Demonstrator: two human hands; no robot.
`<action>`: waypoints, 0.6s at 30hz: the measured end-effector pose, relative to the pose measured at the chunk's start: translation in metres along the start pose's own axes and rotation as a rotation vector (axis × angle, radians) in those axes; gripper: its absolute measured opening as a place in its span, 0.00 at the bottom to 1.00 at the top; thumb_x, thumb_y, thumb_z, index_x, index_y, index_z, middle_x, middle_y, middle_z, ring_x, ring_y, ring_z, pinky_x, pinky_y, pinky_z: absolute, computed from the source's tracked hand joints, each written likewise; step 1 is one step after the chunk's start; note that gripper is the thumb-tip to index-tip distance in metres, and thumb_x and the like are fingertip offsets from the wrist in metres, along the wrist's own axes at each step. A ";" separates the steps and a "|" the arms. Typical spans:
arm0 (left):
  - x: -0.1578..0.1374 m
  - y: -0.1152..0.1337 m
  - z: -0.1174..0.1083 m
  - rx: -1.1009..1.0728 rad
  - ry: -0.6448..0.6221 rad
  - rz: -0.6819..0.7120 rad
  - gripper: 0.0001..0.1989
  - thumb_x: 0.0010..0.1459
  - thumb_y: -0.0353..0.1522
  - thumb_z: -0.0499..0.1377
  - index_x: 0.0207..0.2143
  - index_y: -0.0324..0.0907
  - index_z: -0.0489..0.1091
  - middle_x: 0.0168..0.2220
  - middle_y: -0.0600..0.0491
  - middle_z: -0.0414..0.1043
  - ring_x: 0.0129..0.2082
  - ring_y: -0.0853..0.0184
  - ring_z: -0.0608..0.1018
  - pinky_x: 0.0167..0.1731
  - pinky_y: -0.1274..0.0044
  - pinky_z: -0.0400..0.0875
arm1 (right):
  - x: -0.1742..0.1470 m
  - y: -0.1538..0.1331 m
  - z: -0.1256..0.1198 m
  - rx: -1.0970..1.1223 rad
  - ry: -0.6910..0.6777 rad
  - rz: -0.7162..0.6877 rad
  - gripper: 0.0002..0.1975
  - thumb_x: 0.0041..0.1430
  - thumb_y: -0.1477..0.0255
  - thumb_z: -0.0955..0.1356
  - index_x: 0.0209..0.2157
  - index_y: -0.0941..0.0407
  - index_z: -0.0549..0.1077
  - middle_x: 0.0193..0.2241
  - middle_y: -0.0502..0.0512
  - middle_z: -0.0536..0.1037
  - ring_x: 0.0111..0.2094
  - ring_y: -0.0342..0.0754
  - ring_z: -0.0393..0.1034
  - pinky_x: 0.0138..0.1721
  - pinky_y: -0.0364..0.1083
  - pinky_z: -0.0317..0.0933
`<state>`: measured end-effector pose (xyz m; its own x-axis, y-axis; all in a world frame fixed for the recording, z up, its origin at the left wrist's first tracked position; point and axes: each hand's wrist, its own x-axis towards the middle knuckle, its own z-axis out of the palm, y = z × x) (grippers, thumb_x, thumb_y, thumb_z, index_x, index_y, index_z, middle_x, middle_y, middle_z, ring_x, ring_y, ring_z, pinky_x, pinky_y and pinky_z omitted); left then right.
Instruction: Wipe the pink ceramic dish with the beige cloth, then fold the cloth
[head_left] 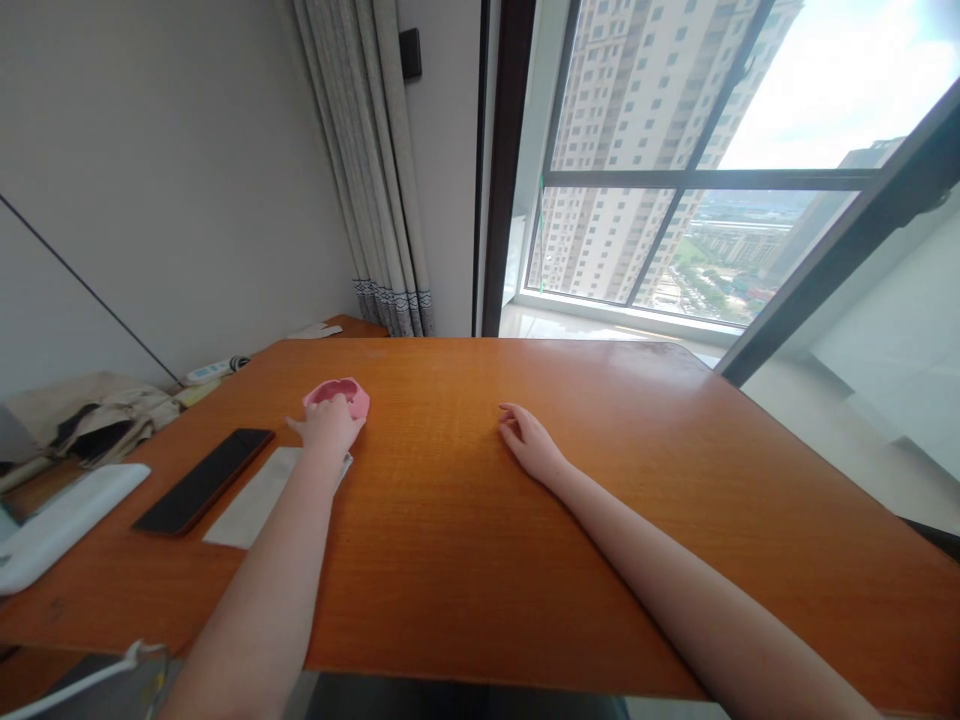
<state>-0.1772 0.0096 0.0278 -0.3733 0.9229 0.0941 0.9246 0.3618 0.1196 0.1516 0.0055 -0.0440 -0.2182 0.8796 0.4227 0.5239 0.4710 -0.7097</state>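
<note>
So closest in, left of the left forearm, there's a chunky white thing [71, 525] at the edge of the brown counter [450, 560], then a long dark slab [206, 482], then a pale flat sheet [251, 505] partly under that forearm. The hands are further up. Right hand [531, 442] is just lying on the counter, half open, fingers loosely curled. Left hand [328, 420] is well apart from it, one finger sticking out sideways and the others over the near side of a pink dish [360, 398]; can't tell if it's really pinching the rim. Beyond the left hand and off to its left there's a white power strip [212, 371]. Way past both hands: a grey curtain [375, 150] and, further right, a big window [682, 180].
</note>
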 end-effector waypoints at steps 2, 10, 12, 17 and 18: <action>0.005 -0.004 0.003 0.002 -0.079 0.011 0.22 0.52 0.38 0.56 0.49 0.39 0.65 0.49 0.38 0.68 0.53 0.44 0.65 0.46 0.53 0.61 | 0.002 0.003 0.000 0.094 0.044 0.058 0.16 0.57 0.68 0.60 0.48 0.55 0.65 0.40 0.55 0.73 0.43 0.48 0.68 0.51 0.51 0.59; -0.032 0.062 0.005 -0.181 -0.033 0.479 0.14 0.53 0.38 0.57 0.38 0.38 0.69 0.41 0.41 0.72 0.41 0.54 0.73 0.40 0.68 0.66 | 0.009 0.005 -0.002 0.290 0.200 0.253 0.18 0.55 0.58 0.61 0.42 0.55 0.68 0.37 0.56 0.75 0.43 0.50 0.69 0.50 0.53 0.60; -0.055 0.089 0.005 -0.230 -0.056 0.655 0.11 0.52 0.38 0.58 0.35 0.39 0.69 0.40 0.42 0.72 0.41 0.55 0.73 0.40 0.68 0.65 | 0.009 0.002 -0.004 0.338 0.192 0.240 0.20 0.55 0.56 0.62 0.42 0.55 0.68 0.41 0.57 0.75 0.45 0.50 0.69 0.51 0.52 0.59; -0.099 0.132 0.005 -0.255 -0.129 0.905 0.09 0.52 0.35 0.60 0.34 0.40 0.68 0.40 0.46 0.73 0.42 0.57 0.73 0.43 0.68 0.65 | 0.007 -0.007 -0.011 0.428 0.154 0.204 0.21 0.56 0.55 0.61 0.43 0.54 0.68 0.46 0.57 0.74 0.50 0.50 0.67 0.54 0.51 0.57; -0.103 0.136 0.005 -0.239 -0.133 0.921 0.09 0.52 0.34 0.60 0.35 0.40 0.68 0.40 0.46 0.73 0.42 0.57 0.73 0.44 0.68 0.65 | 0.007 -0.008 -0.012 0.427 0.142 0.199 0.20 0.56 0.55 0.61 0.43 0.54 0.69 0.46 0.56 0.74 0.49 0.50 0.67 0.54 0.50 0.58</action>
<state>-0.0125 -0.0358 0.0296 0.5175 0.8440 0.1405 0.8048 -0.5359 0.2550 0.1561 0.0072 -0.0285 -0.0181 0.9514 0.3074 0.1528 0.3065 -0.9395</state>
